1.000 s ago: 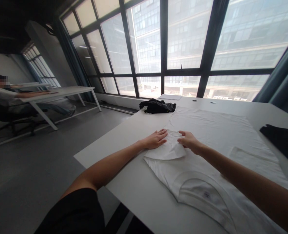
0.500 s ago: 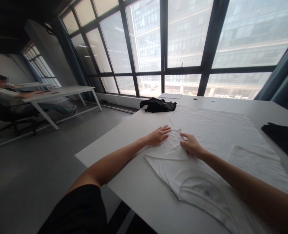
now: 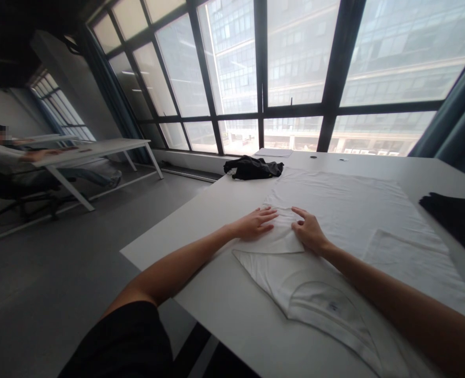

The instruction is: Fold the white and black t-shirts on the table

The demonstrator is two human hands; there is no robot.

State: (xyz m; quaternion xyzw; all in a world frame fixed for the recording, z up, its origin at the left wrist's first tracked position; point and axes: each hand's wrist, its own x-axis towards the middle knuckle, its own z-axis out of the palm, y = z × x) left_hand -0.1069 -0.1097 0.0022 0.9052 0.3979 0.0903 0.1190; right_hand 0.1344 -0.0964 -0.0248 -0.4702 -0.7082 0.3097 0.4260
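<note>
A white T-shirt (image 3: 342, 205) lies spread on the table, its neckline and inner label toward me and its hem toward the window. My left hand (image 3: 255, 223) rests flat on the sleeve at the shirt's left side, fingers spread. Just to the right, my right hand (image 3: 309, 229) touches the same sleeve fabric. Its index finger is stretched out with the thumb apart from it; the other fingers are partly hidden beneath the hand. Between the two hands the cloth lies low with small creases.
The white table (image 3: 200, 218) ends at the left above a grey floor. A crumpled black garment (image 3: 254, 167) sits at its far left edge, and black cloth (image 3: 455, 218) lies at the right. Beyond the floor, a person sits at another white table (image 3: 110, 146).
The raised fold of sleeve cloth between my hands has flattened. My right index finger has straightened and moved slightly away from me; my left hand stays nearly in place.
</note>
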